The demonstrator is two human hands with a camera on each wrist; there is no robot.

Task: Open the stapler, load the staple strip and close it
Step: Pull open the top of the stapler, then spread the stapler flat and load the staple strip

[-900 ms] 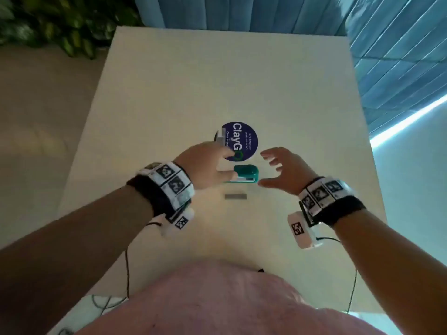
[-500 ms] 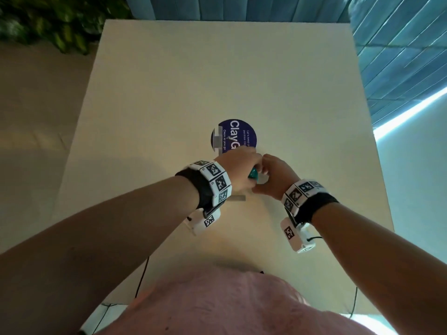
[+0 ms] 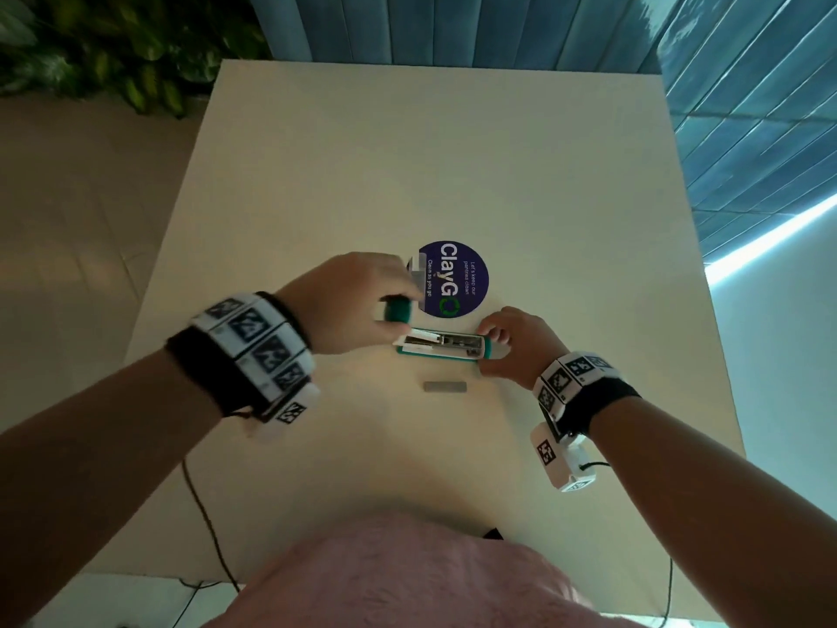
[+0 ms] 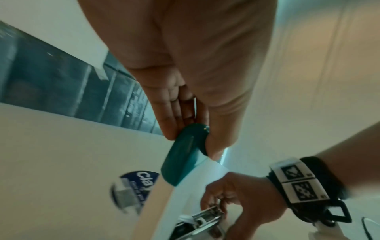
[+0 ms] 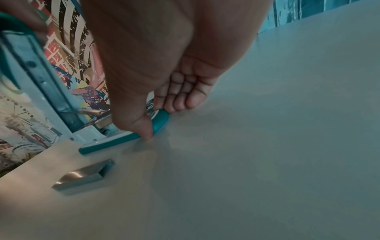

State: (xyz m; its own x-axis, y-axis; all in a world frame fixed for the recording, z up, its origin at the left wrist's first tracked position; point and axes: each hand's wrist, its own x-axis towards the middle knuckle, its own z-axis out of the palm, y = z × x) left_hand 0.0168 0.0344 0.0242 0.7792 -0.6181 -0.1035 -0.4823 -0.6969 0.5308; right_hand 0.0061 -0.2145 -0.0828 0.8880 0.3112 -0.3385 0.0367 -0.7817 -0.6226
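Observation:
A teal and white stapler lies open on the table. Its base [image 3: 441,347] shows the metal magazine [image 4: 205,217]. My left hand [image 3: 401,317] grips the teal top cover [image 3: 397,308] and holds it swung up at the base's left end; fingers and thumb pinch the cover [image 4: 183,155]. My right hand [image 3: 491,351] pinches the right end of the base [image 5: 115,141], thumb [image 5: 141,128] at the front and fingers [image 5: 180,100] behind. The grey staple strip [image 3: 445,386] lies loose on the table just in front of the stapler, untouched, its staple strip [image 5: 82,177] profile a low channel.
A round dark blue sticker [image 3: 453,278] is on the cream table [image 3: 407,151] just behind the stapler. Cables hang off the near table edge [image 3: 204,514]. Green plants [image 3: 113,52] stand beyond the far left corner.
Both hands closed in on the shut stapler. The left hand has since swung the top cover up and to the left, and the right hand now holds the base's right end.

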